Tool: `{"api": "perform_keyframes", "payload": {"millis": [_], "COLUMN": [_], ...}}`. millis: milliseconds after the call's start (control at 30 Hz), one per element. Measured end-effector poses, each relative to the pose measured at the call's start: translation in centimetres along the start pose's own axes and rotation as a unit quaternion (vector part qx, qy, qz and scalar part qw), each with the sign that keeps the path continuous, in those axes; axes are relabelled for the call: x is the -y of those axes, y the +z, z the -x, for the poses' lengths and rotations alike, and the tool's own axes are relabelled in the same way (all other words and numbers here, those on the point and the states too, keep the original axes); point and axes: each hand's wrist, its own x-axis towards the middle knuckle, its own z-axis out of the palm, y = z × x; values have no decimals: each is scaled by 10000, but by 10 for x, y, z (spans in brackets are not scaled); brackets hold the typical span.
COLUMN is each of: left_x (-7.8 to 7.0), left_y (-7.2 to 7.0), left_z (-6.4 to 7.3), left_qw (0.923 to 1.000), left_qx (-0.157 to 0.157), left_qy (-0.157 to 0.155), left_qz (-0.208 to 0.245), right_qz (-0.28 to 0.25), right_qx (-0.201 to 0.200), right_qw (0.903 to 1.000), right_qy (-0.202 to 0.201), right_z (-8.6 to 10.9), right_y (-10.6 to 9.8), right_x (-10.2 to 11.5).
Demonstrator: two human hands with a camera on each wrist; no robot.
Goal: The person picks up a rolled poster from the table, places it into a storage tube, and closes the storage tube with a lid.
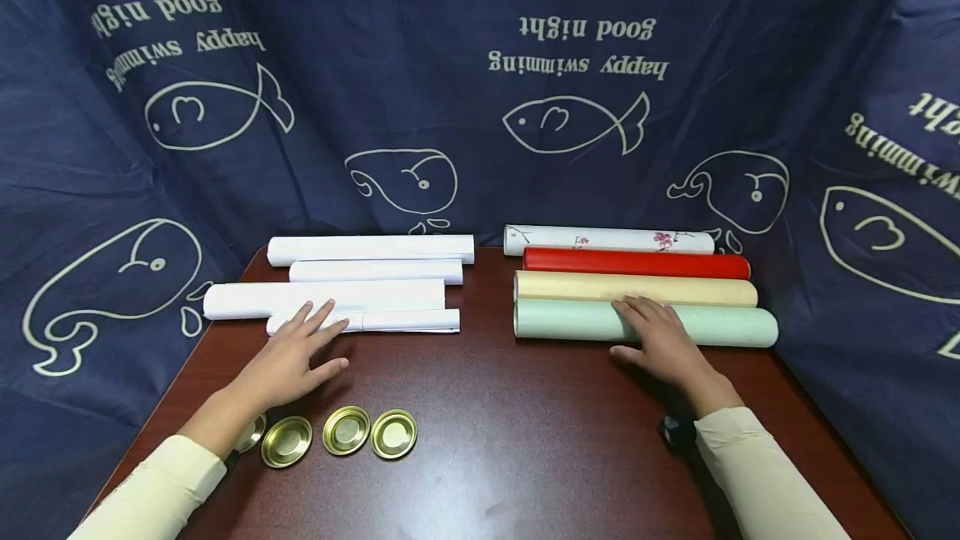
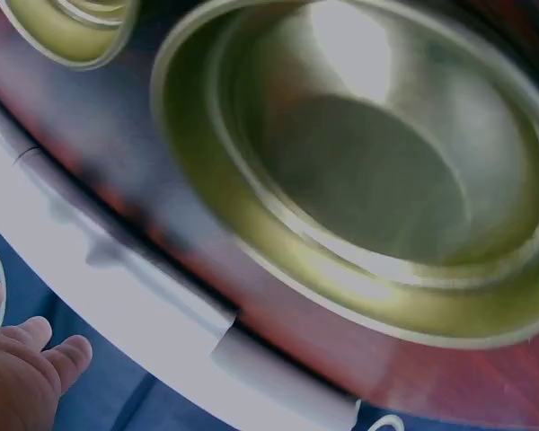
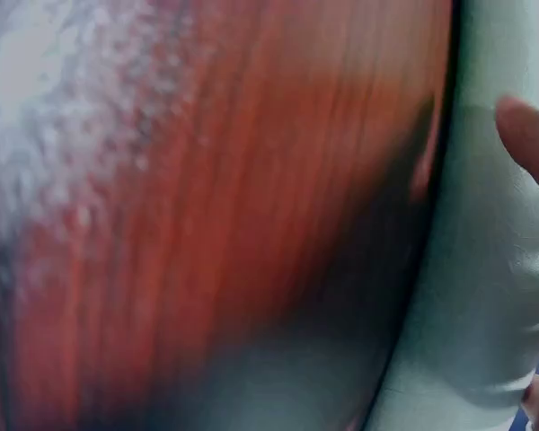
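Note:
My left hand (image 1: 294, 358), fingers spread, reaches over the nearest white paper roll (image 1: 408, 321); whether it touches the roll I cannot tell. Behind that roll lie a thicker white roll (image 1: 322, 297), a short white one (image 1: 375, 271) and a long one (image 1: 367, 249) at the back. On the right side, my right hand (image 1: 666, 346) lies with relaxed fingers over a mint-green roll (image 1: 558, 319). Its thumb (image 3: 528, 139) shows beside the green surface in the right wrist view. Beyond are a cream roll (image 1: 570, 284), a red roll (image 1: 637, 261) and a white flower-patterned roll (image 1: 607, 238).
Several shallow gold metal dishes (image 1: 393, 434) sit at the front left, one partly hidden by the left wrist. One gold dish (image 2: 359, 180) looms large in the left wrist view. Dark blue cloth (image 1: 480, 190) with fish drawings surrounds the brown table (image 1: 510, 432).

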Motion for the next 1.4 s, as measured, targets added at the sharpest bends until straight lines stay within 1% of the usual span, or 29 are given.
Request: {"api": "perform_keyframes", "payload": {"millis": [200,400,567,733,867,967,1033,1267,1400], "left_x": [8,10,10,11,12,13,14,12,12], "left_y": [9,16,22,25,22,19,19,24,26], "left_z": [-13,-24,-28,-29,-34,-39,-42,-45,-46], "left_qw": [9994,9985,9984,9984,9990,9995,9995,9992,9991], "left_qx": [59,37,-13,-103,-180,-259,-281,-150,-217], "left_qy": [-189,-252,-216,-268,-192,-105,-111,-278,-242], "left_qz": [292,493,519,496,351,167,112,240,289], "right_qz": [83,126,245,328,364,309,276,88,99], "right_qx": [-387,-546,-515,-329,-184,-179,-181,-160,-168], "right_qw": [9992,9983,9982,9985,9979,9971,9963,9913,9894], "right_qy": [-109,-177,-210,-306,-496,-670,-797,-1304,-1442], "right_z": [-1,-1,0,1,0,-1,-2,-1,2], "right_y": [4,7,7,6,3,1,2,5,5], "right_x": [-4,-3,0,5,8,9,10,20,26]}}
